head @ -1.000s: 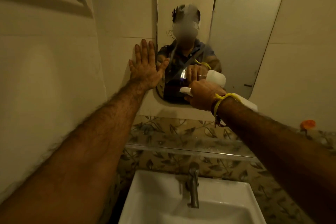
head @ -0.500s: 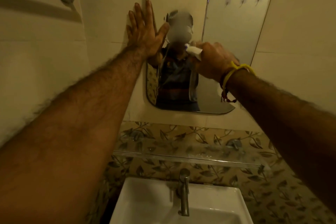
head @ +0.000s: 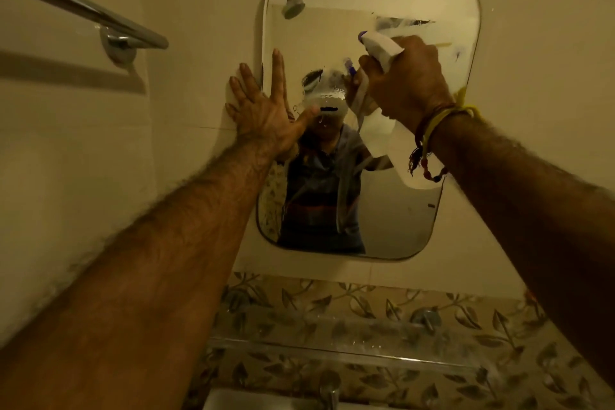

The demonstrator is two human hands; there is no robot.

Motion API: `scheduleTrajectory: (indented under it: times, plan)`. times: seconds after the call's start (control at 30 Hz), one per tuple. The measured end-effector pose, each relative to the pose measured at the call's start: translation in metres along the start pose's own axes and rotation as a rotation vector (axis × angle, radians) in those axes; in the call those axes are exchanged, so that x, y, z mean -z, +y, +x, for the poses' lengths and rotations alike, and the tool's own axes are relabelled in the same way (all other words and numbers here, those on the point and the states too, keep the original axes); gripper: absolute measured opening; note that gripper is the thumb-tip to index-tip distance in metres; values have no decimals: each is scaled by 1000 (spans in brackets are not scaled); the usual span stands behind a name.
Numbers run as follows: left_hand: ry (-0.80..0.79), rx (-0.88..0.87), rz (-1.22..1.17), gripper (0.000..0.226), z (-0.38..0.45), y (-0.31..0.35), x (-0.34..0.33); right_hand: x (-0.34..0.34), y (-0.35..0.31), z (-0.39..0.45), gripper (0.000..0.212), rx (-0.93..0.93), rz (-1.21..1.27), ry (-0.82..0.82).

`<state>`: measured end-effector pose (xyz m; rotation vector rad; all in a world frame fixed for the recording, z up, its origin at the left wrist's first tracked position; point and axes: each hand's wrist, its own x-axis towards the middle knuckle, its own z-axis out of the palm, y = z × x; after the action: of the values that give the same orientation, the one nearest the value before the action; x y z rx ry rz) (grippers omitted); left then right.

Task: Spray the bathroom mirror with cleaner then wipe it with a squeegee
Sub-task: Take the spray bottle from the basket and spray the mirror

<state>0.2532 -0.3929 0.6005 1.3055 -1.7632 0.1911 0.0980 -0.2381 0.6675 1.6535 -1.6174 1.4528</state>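
A rounded rectangular mirror (head: 392,223) hangs on the tiled wall ahead. Wet spray patches and drips cover its upper middle and upper right. My right hand (head: 407,86) grips a white spray bottle (head: 379,48) with a purple nozzle tip, held close to the glass in front of the upper right part. My left hand (head: 266,110) lies flat with fingers spread across the mirror's left edge, partly on the wall tile and partly on the glass. No squeegee is in view.
A chrome towel bar (head: 83,10) juts from the left wall. Below the mirror is a glass shelf (head: 332,348) over leaf-patterned tiles, then a tap (head: 327,389) and the white basin's rim (head: 253,399). A shower head shows as a reflection.
My right hand has lifted the spray bottle from the mirror's lower part to its upper right. My left hand slid up along the mirror's left edge. More spray wets the glass.
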Motion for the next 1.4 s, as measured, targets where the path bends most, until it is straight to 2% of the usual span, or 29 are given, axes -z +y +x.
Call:
scheduleTrajectory:
  times: [0.13, 0.3, 0.4, 0.73, 0.93, 1.17, 1.3, 1.4]
  plan:
    - [6, -18, -4, 114, 1, -1, 1, 13, -3, 13, 39, -15, 37, 93]
    - [41, -30, -27, 111, 1, -8, -1, 32, 9, 23, 46, -167, 150, 189]
    - [50, -17, 3, 113, 1, -9, -3, 40, 17, 24, 36, -177, 121, 238]
    - [18, -15, 28, 111, 0, -11, -4, 60, 59, 5, 37, -332, 75, 345]
    - [-92, -47, 21, 119, -6, -18, 9, 34, 64, -18, 33, -279, 59, 242]
    - [-164, -59, -20, 115, -19, -24, 16, -3, 31, -40, 34, -154, 73, 8]
    - [-174, -95, -34, 112, -29, -41, 3, -23, 21, -57, 34, -31, 33, -100]
    - [-167, -110, -53, 111, -34, -52, -5, -40, 21, -72, 29, -22, 2, -187]
